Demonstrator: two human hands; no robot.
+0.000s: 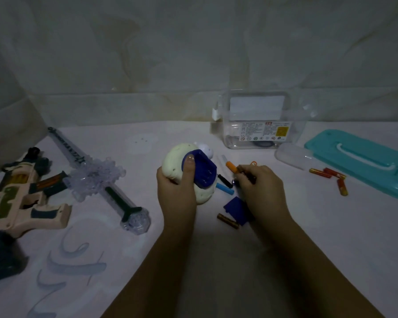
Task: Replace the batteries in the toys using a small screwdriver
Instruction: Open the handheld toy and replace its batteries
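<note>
1. I see the left hand point(177, 189) clamped around a cream round toy point(177, 161), thumb pressed on its blue battery housing point(201, 172). The toy is lifted, tilted, just above the desk point(193, 260), near its centre.
2. I see the right hand point(260, 191) closed around a small dark item by the orange tool point(231, 166); I cannot tell whether that item is a battery or the screwdriver.
3. A loose blue cover point(236, 210) lies on the desk below the right hand, with one battery point(228, 221) just beside it.
4. A blue stick point(225, 188) and a black stick point(224, 180) lie between the two hands.
5. Three red batteries point(331, 177) lie to the right, touching the edge of a teal lid point(365, 161).
6. A clear plastic box point(260, 120) stands at the back.
7. A toy gun point(25, 198) and a clear toy sword point(97, 177) lie to the left, well apart from the hands.
</note>
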